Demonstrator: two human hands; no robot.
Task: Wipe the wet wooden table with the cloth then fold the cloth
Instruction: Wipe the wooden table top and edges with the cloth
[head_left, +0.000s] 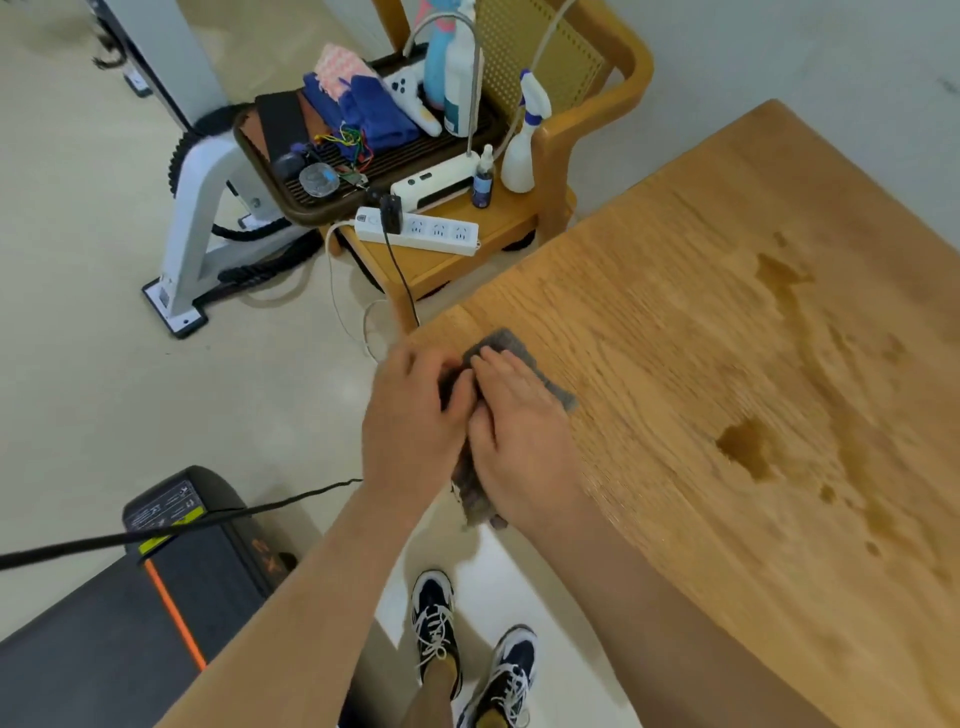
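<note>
- Right hand (519, 441) presses flat on grey rectangular cloth (506, 345) at wooden tabletop (675, 260) edge.
- Left hand (415, 415), blurred, seemingly pinches it.
- Dark wet patches (748, 452) lie rightward, nearer right hand.

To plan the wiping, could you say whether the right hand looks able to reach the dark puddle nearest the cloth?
Probably yes: the right hand rests on the cloth, and only bare table lies before the puddle.

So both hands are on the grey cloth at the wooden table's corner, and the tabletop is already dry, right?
Not dry: the head view shows wet patches on the light wooden table. Left hand and right hand are indeed on the grey cloth at its corner.
</note>
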